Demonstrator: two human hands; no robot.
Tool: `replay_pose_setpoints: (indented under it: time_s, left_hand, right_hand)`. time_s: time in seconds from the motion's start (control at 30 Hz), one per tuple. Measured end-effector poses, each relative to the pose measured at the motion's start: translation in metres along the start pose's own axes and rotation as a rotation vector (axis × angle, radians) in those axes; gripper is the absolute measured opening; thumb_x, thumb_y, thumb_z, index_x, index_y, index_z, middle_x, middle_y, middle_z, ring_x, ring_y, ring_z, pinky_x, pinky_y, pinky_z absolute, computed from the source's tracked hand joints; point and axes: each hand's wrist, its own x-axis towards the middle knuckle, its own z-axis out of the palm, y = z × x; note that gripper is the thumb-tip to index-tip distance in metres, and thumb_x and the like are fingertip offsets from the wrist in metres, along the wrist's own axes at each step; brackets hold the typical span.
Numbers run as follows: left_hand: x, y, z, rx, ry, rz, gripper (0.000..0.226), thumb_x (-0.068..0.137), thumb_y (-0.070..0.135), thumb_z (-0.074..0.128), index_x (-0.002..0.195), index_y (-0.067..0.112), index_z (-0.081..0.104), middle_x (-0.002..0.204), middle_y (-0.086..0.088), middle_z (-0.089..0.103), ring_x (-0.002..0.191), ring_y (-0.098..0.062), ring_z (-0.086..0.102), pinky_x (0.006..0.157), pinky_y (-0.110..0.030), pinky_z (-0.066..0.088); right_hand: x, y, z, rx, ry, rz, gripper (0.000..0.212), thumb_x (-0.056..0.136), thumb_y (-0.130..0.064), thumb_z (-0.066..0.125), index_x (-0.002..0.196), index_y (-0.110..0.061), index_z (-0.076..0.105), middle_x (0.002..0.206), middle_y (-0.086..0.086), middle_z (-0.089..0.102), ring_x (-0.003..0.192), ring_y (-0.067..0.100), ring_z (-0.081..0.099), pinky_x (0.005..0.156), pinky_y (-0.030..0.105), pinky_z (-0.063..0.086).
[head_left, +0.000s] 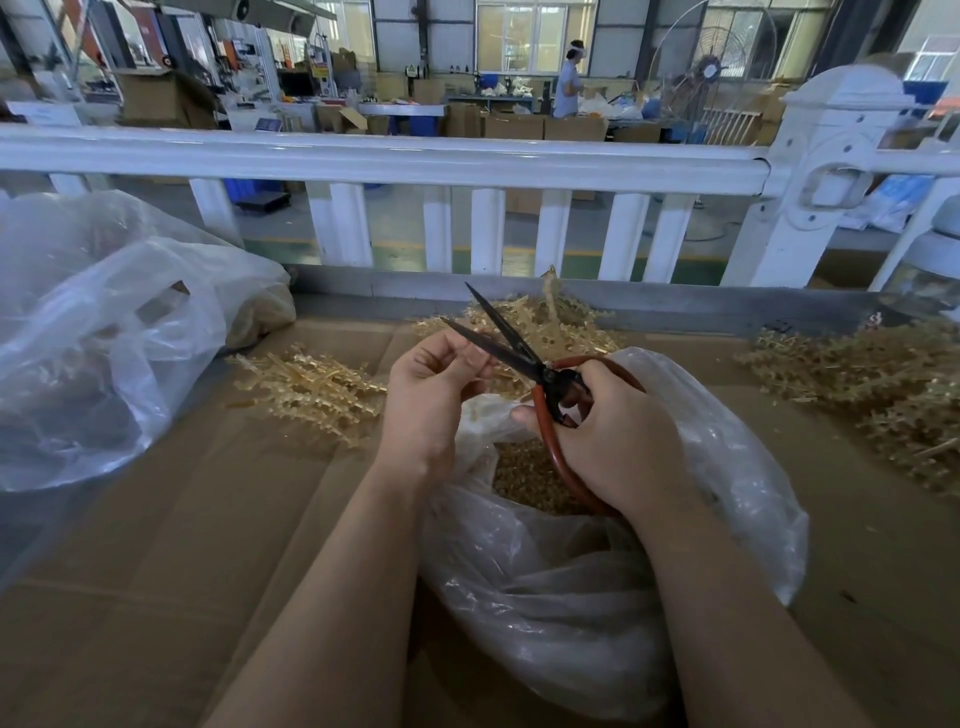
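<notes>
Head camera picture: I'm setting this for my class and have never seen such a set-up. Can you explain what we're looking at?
There is no machine here. A person wears one wide-angle camera on the head, looking forward and down, so you see their own two arms. The right hand grips red-handled scissors with the blades open. The left hand has its fingers curled together at the blades; whether they pinch something is too small to tell. Under the hands sits an open clear plastic bag with small golden pieces inside. The surface is covered in cardboard, with piles of golden sprigs on it and a second plastic bag on the left. A white railing stands behind.
</notes>
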Motion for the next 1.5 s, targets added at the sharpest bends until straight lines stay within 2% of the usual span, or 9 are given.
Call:
replay_pose_setpoints:
  time_s: [0.27, 0.43, 0.5, 0.67, 0.83, 0.97, 1.1, 1.3, 1.5]
  left_hand:
    - [0.0008, -0.0009, -0.0038, 0.015, -0.033, 0.015, 0.02, 0.094, -0.005, 0.054, 0.08, 0.006, 0.065, 0.073, -0.009, 0.058, 0.07, -0.013, 0.05, 0.064, -0.018, 0.042]
    - [0.0011, 0.0012, -0.0054, -0.001, -0.076, 0.026, 0.041, 0.092, -0.004, 0.057, 0.063, 0.022, 0.07, 0.072, -0.004, 0.061, 0.068, -0.01, 0.053, 0.064, -0.017, 0.043]
    - [0.0005, 0.0027, -0.0052, -0.01, -0.093, 0.03, 0.041, 0.091, -0.001, 0.059, 0.061, 0.024, 0.071, 0.073, -0.003, 0.062, 0.069, -0.01, 0.053, 0.064, -0.017, 0.043]
    - [0.0002, 0.0033, -0.0056, -0.018, -0.089, 0.038, 0.04, 0.091, 0.0, 0.06, 0.062, 0.025, 0.072, 0.072, -0.001, 0.063, 0.07, -0.01, 0.053, 0.065, -0.017, 0.044]
    - [0.001, 0.0017, -0.0066, -0.028, -0.096, 0.046, 0.037, 0.091, 0.001, 0.06, 0.065, 0.024, 0.071, 0.074, -0.004, 0.062, 0.071, -0.011, 0.054, 0.066, -0.018, 0.044]
    - [0.0009, -0.0006, -0.007, -0.015, -0.081, 0.054, 0.024, 0.092, 0.001, 0.06, 0.076, 0.016, 0.069, 0.074, -0.003, 0.064, 0.071, -0.01, 0.056, 0.067, -0.017, 0.045]
    - [0.0017, -0.0016, -0.0077, 0.008, -0.072, 0.078, 0.029, 0.091, 0.0, 0.06, 0.071, 0.019, 0.068, 0.074, -0.002, 0.063, 0.071, -0.01, 0.057, 0.068, -0.018, 0.046]
    - [-0.0003, -0.0015, -0.0068, 0.133, -0.079, 0.158, 0.016, 0.091, -0.009, 0.057, 0.085, 0.002, 0.067, 0.073, -0.001, 0.061, 0.068, -0.004, 0.056, 0.067, -0.015, 0.047]
    - [-0.0024, -0.0001, -0.0048, 0.147, -0.123, 0.178, 0.021, 0.091, -0.008, 0.057, 0.083, 0.009, 0.067, 0.076, 0.0, 0.062, 0.072, -0.007, 0.055, 0.07, -0.019, 0.048]
  right_hand:
    - [0.0001, 0.0001, -0.0005, -0.037, 0.034, -0.02, 0.061, 0.07, -0.085, 0.053, 0.087, -0.027, 0.057, 0.086, -0.014, 0.065, 0.08, 0.007, 0.062, 0.067, 0.025, 0.054]
    - [0.0002, -0.0011, -0.0007, -0.073, 0.056, -0.02, 0.064, 0.068, -0.088, 0.049, 0.084, -0.027, 0.06, 0.077, -0.016, 0.063, 0.071, 0.003, 0.059, 0.061, 0.02, 0.051]
    - [0.0002, -0.001, -0.0007, -0.09, 0.066, -0.021, 0.067, 0.068, -0.088, 0.048, 0.086, -0.025, 0.064, 0.076, -0.015, 0.065, 0.069, 0.005, 0.06, 0.06, 0.02, 0.05]
    - [0.0005, -0.0008, -0.0001, -0.109, 0.071, -0.025, 0.067, 0.069, -0.088, 0.047, 0.083, -0.025, 0.065, 0.072, -0.015, 0.064, 0.064, 0.004, 0.058, 0.058, 0.02, 0.049]
    - [-0.0008, -0.0031, -0.0015, -0.099, 0.106, -0.041, 0.065, 0.068, -0.09, 0.043, 0.071, -0.027, 0.057, 0.062, -0.018, 0.056, 0.057, 0.0, 0.052, 0.052, 0.013, 0.038]
    - [-0.0005, -0.0018, -0.0017, -0.115, 0.091, -0.038, 0.062, 0.07, -0.086, 0.049, 0.076, -0.026, 0.063, 0.067, -0.016, 0.062, 0.059, 0.001, 0.054, 0.054, 0.012, 0.037]
    - [0.0, -0.0037, -0.003, -0.121, 0.069, -0.031, 0.076, 0.065, -0.094, 0.037, 0.08, -0.024, 0.066, 0.069, -0.014, 0.064, 0.062, 0.004, 0.057, 0.056, 0.019, 0.046]
    - [-0.002, -0.0068, -0.0054, -0.079, 0.074, -0.05, 0.08, 0.065, -0.095, 0.03, 0.087, -0.026, 0.067, 0.072, -0.022, 0.056, 0.061, -0.002, 0.049, 0.055, 0.01, 0.034]
    - [-0.0014, -0.0044, -0.0029, -0.063, 0.073, -0.036, 0.088, 0.062, -0.098, 0.028, 0.086, -0.024, 0.067, 0.072, -0.014, 0.065, 0.064, 0.002, 0.056, 0.056, 0.015, 0.042]
